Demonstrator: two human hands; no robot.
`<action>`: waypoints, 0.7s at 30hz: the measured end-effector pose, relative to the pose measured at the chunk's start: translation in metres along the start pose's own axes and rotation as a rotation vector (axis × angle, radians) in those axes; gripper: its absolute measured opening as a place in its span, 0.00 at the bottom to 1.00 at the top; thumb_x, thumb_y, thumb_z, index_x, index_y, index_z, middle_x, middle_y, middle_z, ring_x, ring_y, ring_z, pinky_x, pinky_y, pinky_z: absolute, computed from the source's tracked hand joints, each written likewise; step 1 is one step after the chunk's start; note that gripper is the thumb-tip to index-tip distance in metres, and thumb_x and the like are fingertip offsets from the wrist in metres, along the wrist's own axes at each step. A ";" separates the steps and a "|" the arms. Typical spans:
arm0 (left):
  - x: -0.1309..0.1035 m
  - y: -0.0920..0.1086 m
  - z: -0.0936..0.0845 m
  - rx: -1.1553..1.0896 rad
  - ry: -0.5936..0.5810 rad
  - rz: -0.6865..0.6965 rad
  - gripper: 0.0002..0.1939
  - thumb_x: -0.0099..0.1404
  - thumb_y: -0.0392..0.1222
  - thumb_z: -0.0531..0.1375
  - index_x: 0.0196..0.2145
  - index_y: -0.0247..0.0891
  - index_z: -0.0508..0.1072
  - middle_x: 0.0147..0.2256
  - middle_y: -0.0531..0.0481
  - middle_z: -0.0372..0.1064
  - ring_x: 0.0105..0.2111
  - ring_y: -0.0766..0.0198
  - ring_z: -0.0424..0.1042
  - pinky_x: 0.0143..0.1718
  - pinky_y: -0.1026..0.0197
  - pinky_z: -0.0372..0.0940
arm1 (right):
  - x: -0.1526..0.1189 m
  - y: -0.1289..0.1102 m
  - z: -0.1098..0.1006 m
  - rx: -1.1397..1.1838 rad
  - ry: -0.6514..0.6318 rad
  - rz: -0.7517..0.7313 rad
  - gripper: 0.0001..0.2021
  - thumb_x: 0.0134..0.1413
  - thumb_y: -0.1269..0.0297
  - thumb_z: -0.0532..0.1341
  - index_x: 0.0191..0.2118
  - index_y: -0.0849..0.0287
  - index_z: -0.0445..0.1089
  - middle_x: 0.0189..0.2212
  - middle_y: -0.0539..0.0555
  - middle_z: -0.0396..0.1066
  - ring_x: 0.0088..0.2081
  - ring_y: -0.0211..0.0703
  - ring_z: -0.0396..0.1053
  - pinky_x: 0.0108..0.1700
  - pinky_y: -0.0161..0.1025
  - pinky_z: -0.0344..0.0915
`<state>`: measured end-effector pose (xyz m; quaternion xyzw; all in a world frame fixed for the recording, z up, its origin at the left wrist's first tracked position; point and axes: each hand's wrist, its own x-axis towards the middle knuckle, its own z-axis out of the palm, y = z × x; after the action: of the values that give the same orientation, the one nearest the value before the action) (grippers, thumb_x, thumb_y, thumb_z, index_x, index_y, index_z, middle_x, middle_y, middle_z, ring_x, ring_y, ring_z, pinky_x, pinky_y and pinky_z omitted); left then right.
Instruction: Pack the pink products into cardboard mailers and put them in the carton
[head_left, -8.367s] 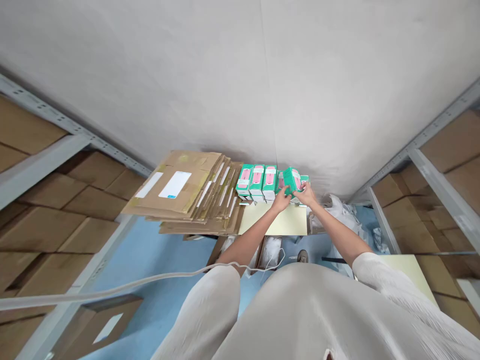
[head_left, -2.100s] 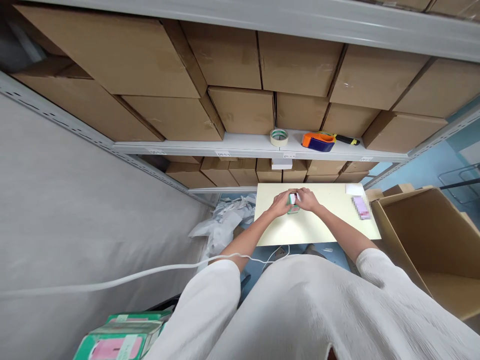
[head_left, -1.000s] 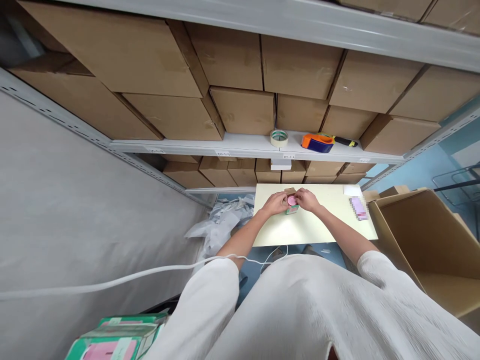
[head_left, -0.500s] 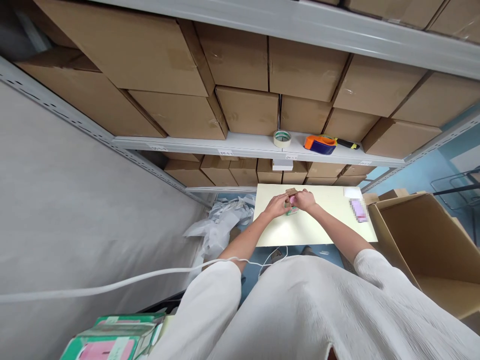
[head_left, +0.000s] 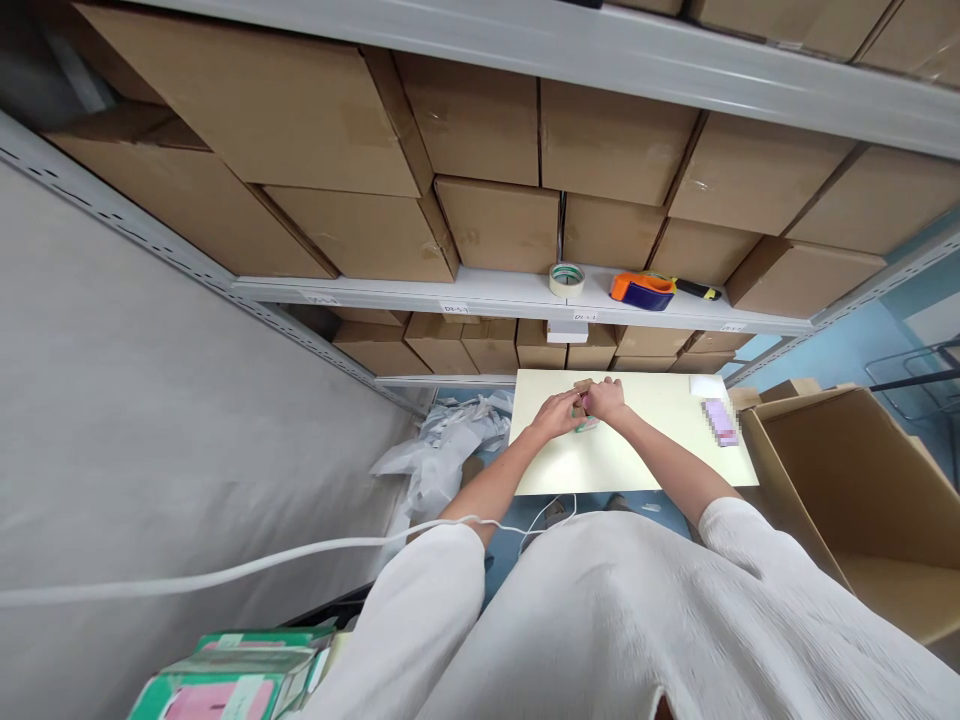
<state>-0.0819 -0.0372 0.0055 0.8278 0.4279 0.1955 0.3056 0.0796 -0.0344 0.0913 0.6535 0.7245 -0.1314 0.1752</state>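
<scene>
My left hand [head_left: 557, 414] is wrapped around the left side of a small green-and-pink box [head_left: 588, 424] on the pale yellow tabletop [head_left: 645, 450]. My right hand [head_left: 604, 399] is closed at the box's upper right, its fingers bent in at the pink part. A brown cardboard flap [head_left: 583, 385] sticks up just beyond the fingertips. Most of the box is hidden under both hands, so whether anything is inside cannot be seen.
Cardboard boxes fill the rack ahead. On its shelf [head_left: 510, 288] lie a tape roll [head_left: 566, 280], an orange-and-blue tape dispenser [head_left: 643, 290] and a cutter [head_left: 697, 289]. A large open carton [head_left: 862, 470] stands right. Green-and-pink boxes [head_left: 217, 695] sit lower left; a white cable [head_left: 225, 572] crosses left.
My right hand has turned slightly and moved in over the box, covering more of its pink part. My left hand's fingers have spread a little around the box. The camera view has shifted slightly.
</scene>
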 end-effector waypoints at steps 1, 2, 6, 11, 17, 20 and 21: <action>0.000 0.000 0.000 0.003 0.002 -0.005 0.13 0.61 0.46 0.73 0.40 0.43 0.75 0.57 0.44 0.78 0.61 0.45 0.75 0.60 0.51 0.70 | 0.000 0.000 0.001 -0.006 0.007 -0.007 0.14 0.67 0.59 0.60 0.51 0.54 0.80 0.51 0.63 0.82 0.61 0.63 0.68 0.58 0.51 0.58; 0.000 0.000 0.001 0.007 0.004 -0.011 0.13 0.61 0.46 0.73 0.40 0.44 0.75 0.57 0.44 0.79 0.60 0.45 0.76 0.59 0.51 0.70 | 0.000 0.000 0.002 -0.011 0.012 -0.012 0.14 0.67 0.60 0.61 0.50 0.54 0.81 0.50 0.63 0.82 0.61 0.63 0.68 0.58 0.52 0.58; 0.000 0.003 0.000 0.021 0.000 -0.031 0.12 0.61 0.46 0.72 0.39 0.44 0.74 0.57 0.45 0.78 0.57 0.45 0.77 0.56 0.50 0.70 | -0.001 0.004 0.008 -0.013 0.038 -0.041 0.14 0.64 0.58 0.63 0.50 0.54 0.80 0.49 0.64 0.82 0.60 0.63 0.68 0.58 0.52 0.57; 0.000 0.012 -0.003 0.043 -0.033 -0.087 0.14 0.62 0.45 0.69 0.43 0.44 0.73 0.50 0.45 0.80 0.51 0.46 0.79 0.52 0.52 0.71 | -0.010 0.009 0.014 0.022 0.155 -0.041 0.24 0.64 0.58 0.62 0.62 0.60 0.68 0.48 0.65 0.81 0.59 0.62 0.70 0.57 0.50 0.59; 0.000 0.020 -0.008 -0.018 0.015 -0.199 0.26 0.63 0.47 0.68 0.56 0.46 0.68 0.48 0.46 0.81 0.49 0.44 0.81 0.48 0.52 0.71 | -0.029 0.016 -0.004 0.186 0.224 -0.032 0.22 0.64 0.51 0.61 0.58 0.58 0.64 0.52 0.64 0.76 0.47 0.57 0.76 0.49 0.46 0.66; 0.002 0.021 -0.009 -0.077 0.026 -0.184 0.37 0.60 0.45 0.70 0.64 0.47 0.64 0.55 0.45 0.80 0.54 0.43 0.80 0.52 0.51 0.71 | -0.036 0.026 -0.022 0.314 0.271 -0.035 0.23 0.62 0.51 0.62 0.58 0.56 0.63 0.54 0.63 0.73 0.43 0.56 0.77 0.42 0.45 0.67; 0.003 0.022 -0.009 -0.092 0.027 -0.180 0.41 0.59 0.44 0.71 0.67 0.47 0.62 0.57 0.44 0.79 0.56 0.43 0.79 0.54 0.50 0.70 | -0.038 0.030 -0.028 0.350 0.301 -0.051 0.24 0.61 0.51 0.62 0.58 0.56 0.62 0.55 0.63 0.72 0.43 0.56 0.77 0.42 0.45 0.67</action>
<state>-0.0727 -0.0415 0.0270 0.7683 0.4953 0.1980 0.3538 0.1107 -0.0535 0.1344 0.6677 0.7249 -0.1604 -0.0544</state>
